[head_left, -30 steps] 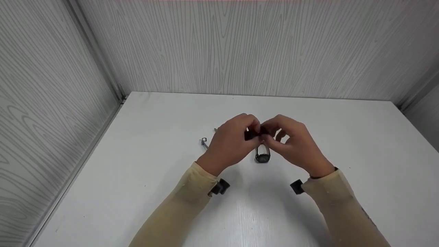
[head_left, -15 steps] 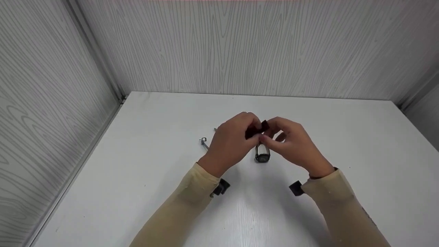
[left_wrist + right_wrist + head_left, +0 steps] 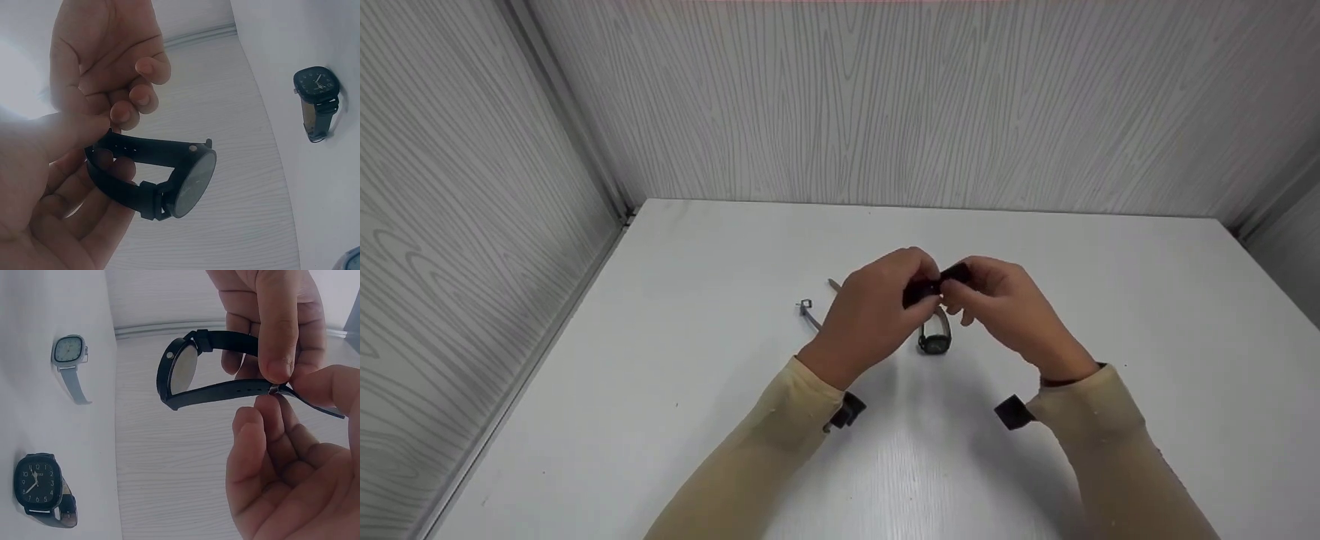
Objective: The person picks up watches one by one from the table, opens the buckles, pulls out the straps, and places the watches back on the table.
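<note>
While both hands meet above the white surface (image 3: 720, 247), roughly midway between its left and right edges, the round watch (image 3: 194, 183) is held clear of it.

Left hand (image 3: 874, 304): thumb and fingers pinch the black strap (image 3: 219, 392) close to the metal buckle (image 3: 275, 388). Right hand (image 3: 997, 304): thumb and forefinger pinch the strap tail (image 3: 320, 406), its free tip passing beyond the thumb; the remaining fingers are curled. The strap forms a loop, with the case hanging at the end away from the grip. In the left wrist view the dial is seen edge-tilted and dim, its markings too faint to read; the right wrist view gives the back of the case.

Square watch (image 3: 38, 482): black dial with light numerals, lying on the surface near its middle, between the hands in the head view. Pale watch (image 3: 70, 350): light dial, grey strap, also on the surface, apart from the square watch. In the head view a grey buckled band (image 3: 810, 315) shows past the left hand, toward the left edge.

Beige sleeves (image 3: 757, 442) cover both forearms, a black block (image 3: 1014, 412) at each wrist. Grained panel (image 3: 885, 105) stands along the back edge.
</note>
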